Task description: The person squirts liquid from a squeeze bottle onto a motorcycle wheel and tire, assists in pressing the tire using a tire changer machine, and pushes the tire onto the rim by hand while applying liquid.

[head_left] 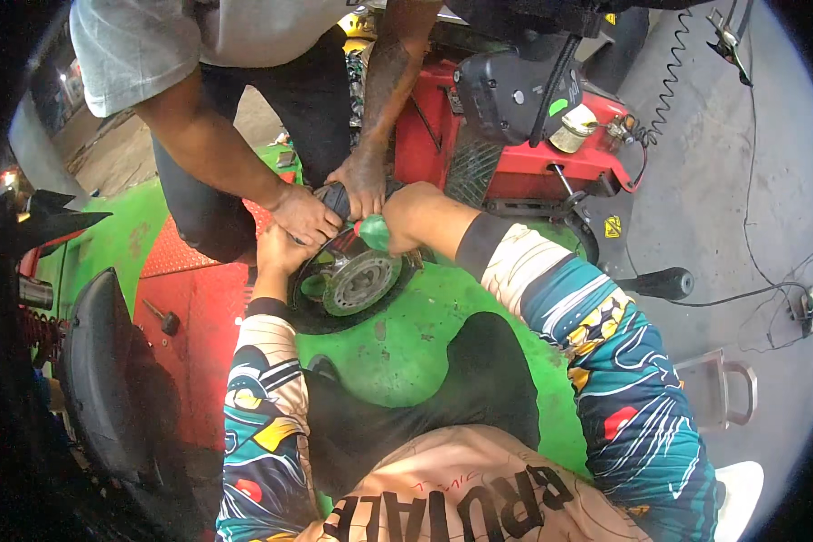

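Note:
A small wheel [370, 280] with a black tyre and a metal brake disc is in front of me, tilted above the green floor. My left hand [278, 253] is closed at the left side of its tyre, its fingertips partly hidden beside a co-worker's hand [305, 215]. At the wheel's upper right, my right hand [410, 217] grips a tool with a bulbous green-and-red handle [374, 233]; its working end is hidden against the tyre. The co-worker's other hand [361, 182] presses on the far part of the tyre, close to the handle.
A red machine [429, 117] with a black motor-like housing [506, 95] and a tin [573, 128] stands at far right. To the left are a red platform [190, 361] and a black motorcycle seat [104, 361]. Cables [752, 298] trail across the grey floor at right.

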Demonstrator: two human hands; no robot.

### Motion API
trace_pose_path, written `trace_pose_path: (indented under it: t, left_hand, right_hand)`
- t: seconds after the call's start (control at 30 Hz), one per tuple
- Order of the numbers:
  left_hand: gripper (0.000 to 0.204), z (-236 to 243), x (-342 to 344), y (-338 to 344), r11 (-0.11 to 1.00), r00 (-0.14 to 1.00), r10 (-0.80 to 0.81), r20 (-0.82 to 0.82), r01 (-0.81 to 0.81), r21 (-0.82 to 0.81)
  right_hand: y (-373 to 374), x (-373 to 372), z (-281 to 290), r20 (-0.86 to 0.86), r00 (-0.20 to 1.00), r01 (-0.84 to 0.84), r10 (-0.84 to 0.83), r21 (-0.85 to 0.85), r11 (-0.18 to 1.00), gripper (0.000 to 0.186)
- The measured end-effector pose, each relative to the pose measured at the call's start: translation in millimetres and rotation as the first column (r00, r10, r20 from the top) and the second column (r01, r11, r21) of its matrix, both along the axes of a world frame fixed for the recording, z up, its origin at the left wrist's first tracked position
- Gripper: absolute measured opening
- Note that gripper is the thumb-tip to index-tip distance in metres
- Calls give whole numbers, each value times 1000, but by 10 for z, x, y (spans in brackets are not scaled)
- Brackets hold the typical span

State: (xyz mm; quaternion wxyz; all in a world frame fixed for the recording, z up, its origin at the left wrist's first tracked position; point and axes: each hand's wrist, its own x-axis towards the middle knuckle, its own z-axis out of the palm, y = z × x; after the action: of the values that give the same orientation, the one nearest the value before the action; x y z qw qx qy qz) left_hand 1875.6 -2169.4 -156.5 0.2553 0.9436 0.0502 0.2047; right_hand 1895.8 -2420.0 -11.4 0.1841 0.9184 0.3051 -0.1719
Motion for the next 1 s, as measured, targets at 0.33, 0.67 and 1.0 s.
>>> trace_pose_path:
  t: [0.33,0.67,1.0]
  left_hand:
    - [52,-6,17,3,1000,1000,1,-2,-1,21]
    - [52,35,1,-39,998,999,36,-37,-34,44]
    - [43,108,-23,-104,983,978,145,-153,-125,133]
  right_hand:
    - [-62,79,3,-3,1000,-16,16,-53,998,61]
    - [-147,76,-64,-32,999,-29,28,-3,1000,62]
    - [-211,23,-82,36,997,-65,61,106,992,42]
